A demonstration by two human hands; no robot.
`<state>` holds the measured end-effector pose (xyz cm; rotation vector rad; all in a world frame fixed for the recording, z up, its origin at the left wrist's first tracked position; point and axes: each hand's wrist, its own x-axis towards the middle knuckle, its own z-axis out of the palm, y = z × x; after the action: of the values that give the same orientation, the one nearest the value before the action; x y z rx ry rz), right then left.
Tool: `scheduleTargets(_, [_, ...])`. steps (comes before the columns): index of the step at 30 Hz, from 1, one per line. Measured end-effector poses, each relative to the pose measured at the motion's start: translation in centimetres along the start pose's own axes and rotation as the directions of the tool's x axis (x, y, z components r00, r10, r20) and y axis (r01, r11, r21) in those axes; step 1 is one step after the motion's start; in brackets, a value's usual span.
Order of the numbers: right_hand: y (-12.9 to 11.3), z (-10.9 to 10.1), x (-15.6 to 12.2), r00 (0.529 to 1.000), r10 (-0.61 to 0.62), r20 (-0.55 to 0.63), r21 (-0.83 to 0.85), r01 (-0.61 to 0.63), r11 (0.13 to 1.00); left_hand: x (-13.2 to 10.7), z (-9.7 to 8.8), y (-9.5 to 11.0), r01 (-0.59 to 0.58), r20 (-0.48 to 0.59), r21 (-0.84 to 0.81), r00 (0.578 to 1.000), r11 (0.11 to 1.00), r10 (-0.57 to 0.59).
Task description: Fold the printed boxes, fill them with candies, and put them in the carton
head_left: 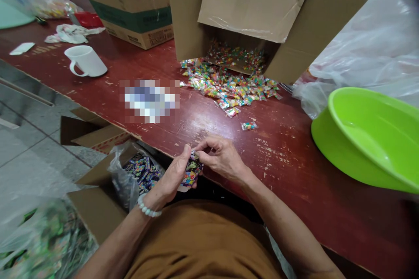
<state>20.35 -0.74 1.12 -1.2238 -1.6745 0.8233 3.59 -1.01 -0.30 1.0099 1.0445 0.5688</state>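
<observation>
My left hand [178, 171] is closed around a small, dark, colourfully printed packet [193, 172] at the table's front edge, with its thumb along the packet's side. At the packet's top, my right hand [219, 154] pinches with thumb and forefinger; whether it grips the packet's edge or some small thing is hidden by the fingers. Beyond my hands, one clear sachet of coloured candies [249, 126] lies apart on the table. Farther back, a heap of such sachets [225, 85] spills from a cardboard box [242, 13] lying on its side.
A green basin [340, 139] stands on the red table [281, 174] at right. To the left are a white mug [87, 61] and a closed carton [137, 13]. Below the edge, an open box [94, 205] holds a bag of dark packets [144, 172]; green packets [49, 235] lie nearby.
</observation>
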Motion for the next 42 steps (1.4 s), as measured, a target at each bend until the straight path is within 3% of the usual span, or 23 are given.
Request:
scheduleTargets(4, [-0.1, -0.2, -0.8, 0.989, 0.018, 0.149, 0.166, -0.042, 0.985, 0.4, 0.2, 0.0, 0.031, -0.028, -0.066, 0.999, 0.997, -0.033])
scheduleTargets(6, [0.2, 0.2, -1.5, 0.988, -0.023, 0.155, 0.213, -0.01, 0.977, 0.4, 0.3, -0.1, 0.053, -0.039, -0.143, 0.997, 0.988, -0.059])
scheduleTargets(9, [1.1, 1.2, -2.7, 0.996, -0.06, 0.07, 0.121, 0.051, 0.991, 0.0, 0.5, -0.5, 0.118, 0.001, -0.273, 0.992, 0.955, -0.122])
scheduleTargets(12, [2.0, 1.1, -2.9, 0.991, -0.05, 0.12, 0.079, 0.041, 0.996, -1.0, 0.3, -1.5, 0.121, 0.083, -0.362, 0.992, 0.924, -0.097])
scheduleTargets(14, [2.7, -0.6, -2.3, 0.997, 0.0, 0.073, 0.041, -0.003, 0.999, -1.8, -0.2, -2.3, 0.109, 0.115, -0.372, 0.991, 0.922, -0.071])
scheduleTargets(16, [4.0, -3.7, -1.3, 0.991, 0.08, -0.107, -0.116, -0.093, 0.989, -2.6, -1.3, -3.1, 0.148, 0.127, -0.33, 0.986, 0.932, -0.111])
scheduleTargets(17, [4.8, -5.5, -0.7, 0.966, 0.113, -0.232, -0.233, -0.168, 0.958, -2.9, -2.1, -3.5, 0.169, 0.118, -0.293, 0.983, 0.941, -0.139])
scheduleTargets(19, [6.8, -8.9, 0.2, 0.895, 0.192, -0.402, -0.443, -0.374, 0.815, -3.4, -4.2, -4.1, 0.167, 0.052, -0.176, 0.986, 0.97, -0.16])
scheduleTargets(21, [8.7, -11.5, 0.6, 0.844, 0.311, -0.437, -0.527, -0.52, 0.672, -3.7, -6.7, -4.3, 0.133, 0.003, 0.011, 0.991, 0.991, -0.133])
scheduleTargets(24, [10.4, -13.0, 0.6, 0.82, 0.393, -0.416, -0.541, -0.571, 0.618, -4.0, -10.1, -4.0, 0.146, 0.133, 0.342, 0.97, 0.928, -0.201])
scheduleTargets(27, [10.1, -11.6, 0.1, 0.831, 0.391, -0.395, -0.392, -0.537, 0.747, -4.2, -11.4, -3.3, 0.147, 0.159, 0.505, 0.953, 0.85, -0.259])
scheduleTargets(30, [7.8, -8.1, -0.6, 0.883, 0.376, -0.282, 0.007, -0.39, 0.921, -4.1, -10.2, -2.4, 0.133, 0.157, 0.387, 0.966, 0.913, -0.207])
scheduleTargets(32, [5.3, -5.0, -1.2, 0.915, 0.37, -0.163, 0.284, -0.316, 0.905, -3.8, -8.4, -1.8, 0.103, 0.181, 0.223, 0.973, 0.969, -0.145])
scheduleTargets(34, [2.6, -2.0, -1.7, 0.945, 0.323, -0.055, 0.401, -0.276, 0.874, -3.4, -6.4, -1.2, 0.035, 0.184, 0.089, 0.982, 0.995, -0.051])
scheduleTargets(36, [0.5, 0.4, -1.9, 0.974, 0.225, -0.03, 0.409, -0.193, 0.892, -3.1, -4.6, -0.8, -0.037, 0.179, 0.023, 0.983, 0.999, 0.033])
scheduleTargets(38, [-0.6, 1.8, -1.9, 0.991, 0.092, -0.098, 0.278, -0.062, 0.959, -3.0, -3.2, -0.5, -0.08, 0.185, 0.01, 0.98, 0.997, 0.077])
scheduleTargets(40, [-1.0, 2.2, -1.7, 0.987, -0.027, -0.157, 0.103, 0.044, 0.994, -2.9, -2.4, -0.4, -0.107, 0.191, 0.007, 0.976, 0.994, 0.104])
scheduleTargets(42, [-1.0, 2.0, -1.7, 0.984, -0.114, -0.139, 0.003, 0.115, 0.993, -2.9, -1.9, -0.5, -0.132, 0.183, -0.012, 0.974, 0.991, 0.132])
